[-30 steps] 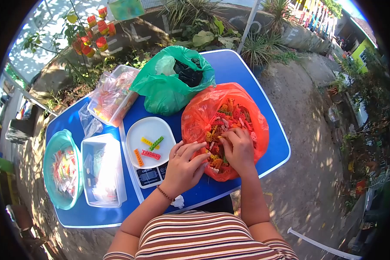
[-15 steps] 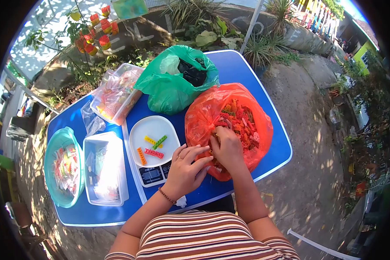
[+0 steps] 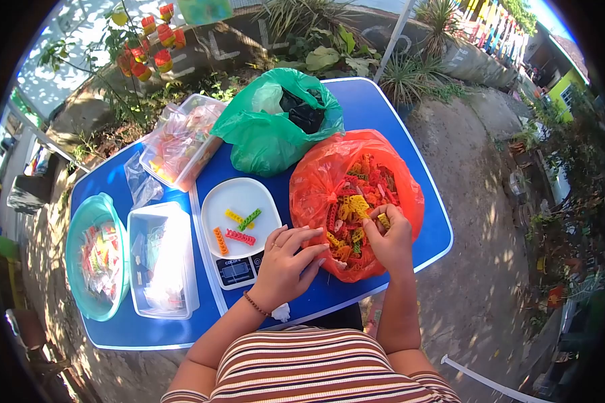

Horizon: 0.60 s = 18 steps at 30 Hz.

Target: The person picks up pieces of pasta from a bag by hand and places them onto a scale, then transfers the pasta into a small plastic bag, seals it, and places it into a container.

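The red plastic bag (image 3: pixel 309 181) stands open, filled with red, orange and yellow ridged snack pieces (image 3: pixel 366 178). Over its right front part, my right hand (image 3: pixel 393 245) pinches a yellow ridged snack piece (image 3: pixel 383 220) between thumb and fingers. My left hand (image 3: pixel 286 262) is at the bag's left front edge, fingers spread and fingertips against the plastic. Left of that hand is a digital scale (image 3: pixel 236 271) carrying a white tray (image 3: pixel 212 208). Several yellow, green, pink and orange ridged pieces (image 3: pixel 240 236) lie on the tray.
A green plastic bag (image 3: pixel 255 148) stands behind the tray on the blue table (image 3: pixel 410 154). To the left are a tub with plastic packets (image 3: pixel 181 144), a clear plastic container (image 3: pixel 191 295) and a teal basin (image 3: pixel 74 269) of small packets. A white crumpled scrap (image 3: pixel 281 313) lies near the front edge.
My right hand has lifted out of the snack pieces and shifted right, now with a yellow piece in its fingers. The left hand has stayed at the bag's edge.
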### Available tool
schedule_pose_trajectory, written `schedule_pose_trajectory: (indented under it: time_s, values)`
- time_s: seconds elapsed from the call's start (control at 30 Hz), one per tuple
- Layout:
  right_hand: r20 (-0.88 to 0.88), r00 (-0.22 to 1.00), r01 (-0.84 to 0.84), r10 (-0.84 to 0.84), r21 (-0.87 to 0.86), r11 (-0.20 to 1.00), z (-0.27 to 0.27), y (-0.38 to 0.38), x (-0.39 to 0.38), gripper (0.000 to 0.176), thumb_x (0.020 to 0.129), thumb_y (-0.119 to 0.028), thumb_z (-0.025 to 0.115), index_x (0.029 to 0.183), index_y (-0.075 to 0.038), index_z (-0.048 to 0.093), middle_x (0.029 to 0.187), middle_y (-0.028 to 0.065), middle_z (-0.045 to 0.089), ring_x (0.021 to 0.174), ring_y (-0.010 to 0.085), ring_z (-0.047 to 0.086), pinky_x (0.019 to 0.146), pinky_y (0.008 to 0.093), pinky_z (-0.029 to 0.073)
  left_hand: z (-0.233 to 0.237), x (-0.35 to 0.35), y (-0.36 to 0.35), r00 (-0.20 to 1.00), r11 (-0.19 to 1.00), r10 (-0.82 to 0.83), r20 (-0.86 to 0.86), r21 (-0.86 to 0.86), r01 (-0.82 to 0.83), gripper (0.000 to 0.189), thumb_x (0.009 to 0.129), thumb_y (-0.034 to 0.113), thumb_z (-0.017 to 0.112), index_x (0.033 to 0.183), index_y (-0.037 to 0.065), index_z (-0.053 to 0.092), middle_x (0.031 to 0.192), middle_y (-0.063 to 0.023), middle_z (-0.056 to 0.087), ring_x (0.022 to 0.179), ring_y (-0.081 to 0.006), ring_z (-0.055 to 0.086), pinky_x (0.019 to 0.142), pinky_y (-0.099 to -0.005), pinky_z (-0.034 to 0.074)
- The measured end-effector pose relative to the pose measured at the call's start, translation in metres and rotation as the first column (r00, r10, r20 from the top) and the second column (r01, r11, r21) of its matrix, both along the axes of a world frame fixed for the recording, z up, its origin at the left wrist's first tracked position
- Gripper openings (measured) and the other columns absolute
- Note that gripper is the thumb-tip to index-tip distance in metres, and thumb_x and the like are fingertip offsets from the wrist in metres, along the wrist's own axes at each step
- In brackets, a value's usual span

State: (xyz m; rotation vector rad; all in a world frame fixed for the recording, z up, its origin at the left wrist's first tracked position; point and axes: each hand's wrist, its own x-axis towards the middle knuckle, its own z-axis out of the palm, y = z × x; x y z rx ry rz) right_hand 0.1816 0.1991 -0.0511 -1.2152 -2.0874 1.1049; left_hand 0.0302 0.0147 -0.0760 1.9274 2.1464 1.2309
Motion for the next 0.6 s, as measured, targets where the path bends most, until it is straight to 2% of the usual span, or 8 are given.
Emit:
schedule_pose_trajectory:
  time_s: [0.1, 0.2, 0.3, 0.33, 0.43, 0.6]
  values:
    - [-0.016, 0.991, 0.133, -0.132, 0.196, 0.972, -0.002, 0.0, -0.006, 0.016, 0.089, -0.012, 0.076, 0.099, -0.001, 0.068, 0.067, 0.0081, 0.062, 0.057, 0.0169, 0.058, 0.059, 0.0339, 0.048, -0.001, -0.003, -0.004, 1.0, 1.0, 0.012, 0.019, 0.004, -0.012, 0.037, 0.08, 0.011, 0.082, 0.115, 0.017, 0.074, 0.135, -0.0052, 0.066, 0.122, -0.0273, 0.061, 0.11, -0.0488, 0.04]
    - [0.114, 0.993, -0.052, 0.039, 0.112, 0.992, 0.006, -0.002, -0.002, 0.021, 0.089, -0.015, 0.076, 0.102, -0.001, 0.07, 0.072, 0.0115, 0.067, 0.063, 0.0223, 0.065, 0.062, 0.0377, 0.051, -0.001, -0.005, -0.009, 0.999, 0.999, 0.032, 0.016, 0.002, -0.032, 0.037, 0.079, 0.01, 0.082, 0.115, 0.017, 0.074, 0.134, -0.0052, 0.066, 0.121, -0.0271, 0.061, 0.11, -0.0483, 0.04]
    - [0.199, 0.907, -0.402, 0.371, 0.142, 0.905, 0.011, -0.015, -0.006, 0.024, 0.087, -0.02, 0.076, 0.103, -0.002, 0.072, 0.082, 0.0151, 0.072, 0.075, 0.0302, 0.071, 0.069, 0.0421, 0.054, 0.0, -0.005, -0.01, 0.999, 0.999, 0.035, 0.023, -0.007, -0.035, 0.037, 0.079, 0.01, 0.082, 0.115, 0.017, 0.074, 0.134, -0.0052, 0.066, 0.121, -0.0272, 0.061, 0.11, -0.0478, 0.04]
    - [0.233, 0.893, -0.424, 0.386, 0.145, 0.894, 0.006, -0.022, -0.008, 0.023, 0.085, -0.022, 0.077, 0.099, -0.004, 0.074, 0.089, 0.0163, 0.073, 0.084, 0.0349, 0.071, 0.074, 0.0444, 0.056, -0.001, -0.004, -0.01, 0.999, 0.999, 0.034, 0.025, -0.005, -0.034, 0.037, 0.079, 0.01, 0.082, 0.114, 0.017, 0.074, 0.134, -0.0052, 0.066, 0.121, -0.0273, 0.061, 0.11, -0.0477, 0.04]
    - [0.317, 0.894, -0.4, 0.318, 0.243, 0.883, -0.01, -0.032, -0.018, 0.023, 0.084, -0.025, 0.078, 0.095, -0.004, 0.074, 0.093, 0.0171, 0.073, 0.088, 0.0367, 0.072, 0.075, 0.0446, 0.056, -0.001, -0.001, -0.008, 0.999, 1.0, 0.022, 0.031, 0.002, -0.022, 0.037, 0.079, 0.01, 0.082, 0.114, 0.017, 0.074, 0.134, -0.0052, 0.066, 0.121, -0.0274, 0.061, 0.11, -0.0476, 0.04]
    - [0.188, 0.957, -0.25, 0.223, 0.137, 0.958, -0.001, -0.021, -0.008, 0.024, 0.081, -0.022, 0.084, 0.092, -0.003, 0.073, 0.078, 0.0147, 0.071, 0.071, 0.0302, 0.07, 0.066, 0.041, 0.054, -0.002, -0.003, -0.011, 0.999, 1.0, 0.027, 0.017, 0.004, -0.027, 0.036, 0.079, 0.01, 0.081, 0.114, 0.017, 0.074, 0.134, -0.0049, 0.066, 0.12, -0.0275, 0.061, 0.108, -0.0474, 0.041]
